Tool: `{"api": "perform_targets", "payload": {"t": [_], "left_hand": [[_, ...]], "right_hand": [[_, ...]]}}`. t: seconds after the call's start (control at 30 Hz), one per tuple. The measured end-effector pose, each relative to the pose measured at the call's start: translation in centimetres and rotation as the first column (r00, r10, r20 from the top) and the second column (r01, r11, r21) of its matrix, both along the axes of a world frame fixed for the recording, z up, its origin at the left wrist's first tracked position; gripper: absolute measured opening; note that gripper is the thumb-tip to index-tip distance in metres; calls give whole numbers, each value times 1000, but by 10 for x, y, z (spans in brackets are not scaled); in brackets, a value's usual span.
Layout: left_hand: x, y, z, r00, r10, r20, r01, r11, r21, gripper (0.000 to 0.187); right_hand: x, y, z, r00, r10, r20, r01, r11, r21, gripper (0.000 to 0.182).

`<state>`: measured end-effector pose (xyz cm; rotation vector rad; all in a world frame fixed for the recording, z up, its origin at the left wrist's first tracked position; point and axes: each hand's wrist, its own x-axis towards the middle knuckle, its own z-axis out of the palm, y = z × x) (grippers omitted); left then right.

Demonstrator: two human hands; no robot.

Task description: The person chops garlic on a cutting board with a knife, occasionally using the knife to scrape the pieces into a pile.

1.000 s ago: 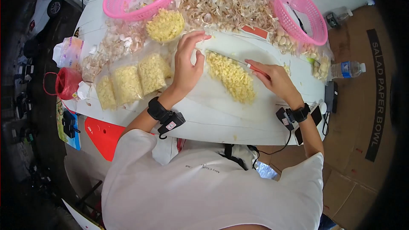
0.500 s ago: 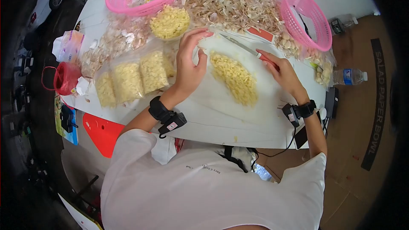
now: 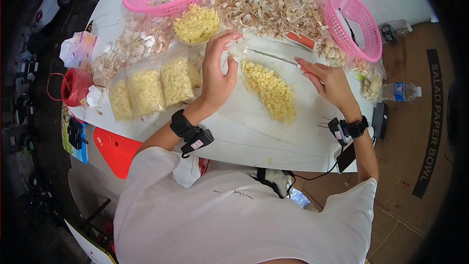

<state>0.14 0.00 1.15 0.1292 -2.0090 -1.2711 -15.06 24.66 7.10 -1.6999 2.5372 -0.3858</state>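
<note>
Right hand (image 3: 334, 85): right of centre, fingers and thumb closed on the red handle of the knife (image 3: 273, 57). Blade points to the left of the frame and slightly up, just beyond the top end of the chopped garlic (image 3: 269, 93); cannot tell whether it touches the white table (image 3: 234, 142).

Left hand (image 3: 217, 76): upper centre, left of the chopped garlic. Fingers curved, thumb apart from them, gap between visible. Some translucent material near the fingertips; contact unclear.

Chopped garlic: pale yellow, loose elongated heap at centre, between the 2 hands, running from upper left to lower right.

Upper centre-left: bowl of chopped pieces (image 3: 197, 23), heaped, just below the left pink basket (image 3: 171, 7). Left of the left hand: at least 3 clear bags (image 3: 146, 90) filled with pale yellow pieces, side by side.

Top centre: broad pile of papery peelings (image 3: 264, 0), with a red card (image 3: 300, 40) at its lower right edge. Upper right: right pink basket (image 3: 370, 44), tilted, dark slender item inside. Below it, whole cloves in clear plastic (image 3: 371, 85), with a blue-labelled bottle (image 3: 400, 91) beside them.

Left edge of table: red plastic bundle (image 3: 78, 89) under a tissue pack (image 3: 82, 50).

Each wrist: 1 black strap with a small device.
</note>
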Motion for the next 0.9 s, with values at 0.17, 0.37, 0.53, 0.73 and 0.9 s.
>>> {"api": "perform_targets", "payload": {"t": [0.17, 0.37, 0.53, 0.73, 0.9], "left_hand": [[0, -1, 0, 1000, 10, -19, -10, 1000, 5, 51], [-1, 0, 1, 998, 9, -59, -8, 1000, 26, 52], [-1, 0, 3, 999, 11, -48, -10, 1000, 22, 52], [0, -1, 4, 999, 13, -48, -13, 1000, 7, 53], [0, -1, 5, 999, 15, -52, -14, 1000, 6, 53]], "right_hand": [[5, -7, 1, 990, -24, 140, 24, 1000, 4, 45], [-6, -7, -16, 978, -209, 17, 208, 959, -194, 38], [14, -6, 5, 978, -65, 196, 92, 987, -134, 41], [16, -12, -3, 989, -148, 21, 148, 989, 2, 38], [15, -6, -1, 964, -266, 15, 266, 953, -147, 37]]}}
